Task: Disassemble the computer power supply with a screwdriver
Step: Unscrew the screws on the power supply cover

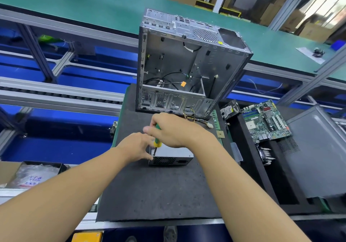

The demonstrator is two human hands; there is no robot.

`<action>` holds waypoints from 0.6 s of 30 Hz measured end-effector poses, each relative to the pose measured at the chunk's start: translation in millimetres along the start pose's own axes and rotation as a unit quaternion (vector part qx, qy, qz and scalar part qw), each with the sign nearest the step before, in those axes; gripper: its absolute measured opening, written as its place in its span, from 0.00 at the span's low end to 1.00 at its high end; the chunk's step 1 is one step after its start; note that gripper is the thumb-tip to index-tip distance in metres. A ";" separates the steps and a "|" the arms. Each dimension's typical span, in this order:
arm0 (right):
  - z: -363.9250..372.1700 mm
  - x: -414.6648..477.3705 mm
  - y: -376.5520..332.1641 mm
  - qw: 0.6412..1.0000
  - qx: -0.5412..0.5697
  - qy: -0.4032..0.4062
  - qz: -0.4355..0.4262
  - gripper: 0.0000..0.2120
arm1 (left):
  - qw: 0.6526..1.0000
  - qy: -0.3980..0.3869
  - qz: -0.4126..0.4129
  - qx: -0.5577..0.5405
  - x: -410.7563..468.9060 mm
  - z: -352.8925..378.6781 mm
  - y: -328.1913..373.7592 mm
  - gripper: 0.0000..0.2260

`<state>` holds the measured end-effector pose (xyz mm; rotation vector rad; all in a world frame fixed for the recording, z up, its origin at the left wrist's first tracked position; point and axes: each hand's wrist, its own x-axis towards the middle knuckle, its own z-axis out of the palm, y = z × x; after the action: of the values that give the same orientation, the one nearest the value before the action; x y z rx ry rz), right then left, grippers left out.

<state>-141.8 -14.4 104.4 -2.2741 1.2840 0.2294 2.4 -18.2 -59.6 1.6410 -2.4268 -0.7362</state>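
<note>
The power supply is set on the black mat, just in front of the opened computer case, with its vented face turned toward the viewer. The screwdriver, green and yellow in the handle, is gripped in the right hand, and its tip is placed on the unit's top near the left corner. The unit's left end is grasped by the left hand, thumb and fingers curled round it. A motherboard is laid well off to the right.

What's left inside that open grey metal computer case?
Loose black cables, an orange connector and a white cable lie inside the grey metal case. Its perforated drive cage hides whatever lies below.
</note>
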 end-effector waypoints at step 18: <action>-2.9 0.4 5.3 0.999 -0.033 -0.014 0.017 0.11 | 1.000 -0.006 0.014 0.009 -1.5 -1.0 4.4 0.11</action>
<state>-146.3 -18.4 104.8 -2.2977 1.3183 0.3197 -0.4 -15.9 -56.4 1.6115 -2.4661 -0.7226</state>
